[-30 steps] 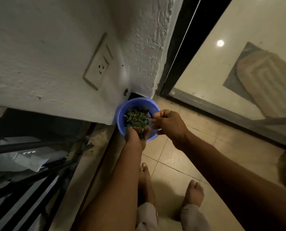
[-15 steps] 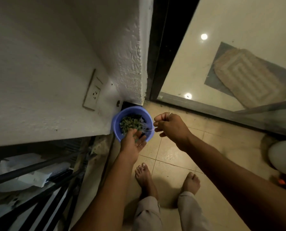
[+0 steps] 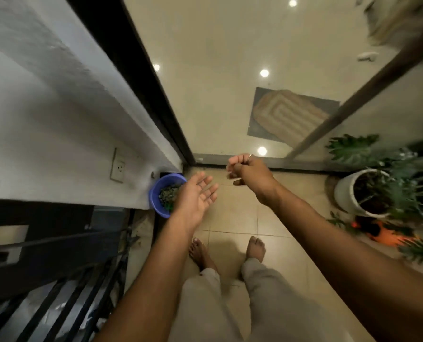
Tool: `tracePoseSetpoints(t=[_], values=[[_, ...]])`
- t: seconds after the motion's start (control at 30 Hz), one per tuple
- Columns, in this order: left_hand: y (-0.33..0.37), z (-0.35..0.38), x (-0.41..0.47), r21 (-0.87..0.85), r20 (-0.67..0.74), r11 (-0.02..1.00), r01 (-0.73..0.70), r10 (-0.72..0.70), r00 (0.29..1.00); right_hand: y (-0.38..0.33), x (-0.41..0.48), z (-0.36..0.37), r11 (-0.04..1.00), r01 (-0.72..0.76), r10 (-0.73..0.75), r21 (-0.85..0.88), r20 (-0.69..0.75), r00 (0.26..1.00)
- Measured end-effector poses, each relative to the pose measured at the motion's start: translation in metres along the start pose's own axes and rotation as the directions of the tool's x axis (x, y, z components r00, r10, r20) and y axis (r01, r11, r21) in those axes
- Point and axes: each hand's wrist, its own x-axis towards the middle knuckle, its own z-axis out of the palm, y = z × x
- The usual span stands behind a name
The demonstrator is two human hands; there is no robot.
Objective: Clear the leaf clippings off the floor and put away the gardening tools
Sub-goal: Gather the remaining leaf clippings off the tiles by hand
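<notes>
Both hands have come up and away from the round blue plastic bowl (image 3: 156,197) since half a second ago, when my left fingers were down inside it and my right was pinching just over its rim; my view has swung up and to the right as well. That bowl is tucked into the corner where the rough white wall (image 3: 57,134) meets the dark door frame (image 3: 141,77), just below the white wall socket (image 3: 118,167), out of the way of my bare feet. It holds a heap of dark green leaf clippings (image 3: 168,193), so I judge the gathering mostly done. My left hand (image 3: 197,196) hovers palm-up over the bowl's near edge, fingers straight and spread, holding nothing, as if just emptied. My right hand (image 3: 245,169) is raised further right with its fingers curled into a loose fist; I can see nothing in it, though something fine could be hidden inside. Beige floor tiles (image 3: 232,218) around my feet show no clippings that I can make out. Well to the right stands a white round pot (image 3: 345,193) of green plants, and beside it lies an orange-and-black object (image 3: 388,236), too blurred to name, perhaps one of the tools yet to be put away.
</notes>
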Motion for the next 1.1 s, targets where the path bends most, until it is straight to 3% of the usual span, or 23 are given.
tracePoseSetpoints(t=[0.23,0.5,0.77,0.93,1.1], values=[[-0.003,0.116,-0.108,0.203,0.231,0.972,-0.121,0.073,0.970,-0.023,-0.099,-0.111,0.974,0.120,-0.079,0.193,-0.204,0.976],[-0.050,0.176,-0.182,0.373,0.456,0.915,-0.153,-0.037,0.889,-0.006,-0.196,-0.177,0.914,0.275,-0.114,0.300,-0.461,0.880],[-0.134,0.191,-0.234,0.569,0.553,0.804,-0.172,-0.219,0.804,0.077,-0.295,-0.203,0.855,0.326,0.033,0.403,-0.670,0.742],[-0.213,0.214,-0.274,0.718,0.537,0.673,-0.177,-0.375,0.755,0.137,-0.362,-0.235,0.810,0.370,0.146,0.455,-0.767,0.624],[-0.306,0.259,-0.322,0.809,0.540,0.536,-0.240,-0.520,0.661,0.198,-0.434,-0.287,0.756,0.422,0.256,0.500,-0.820,0.512]])
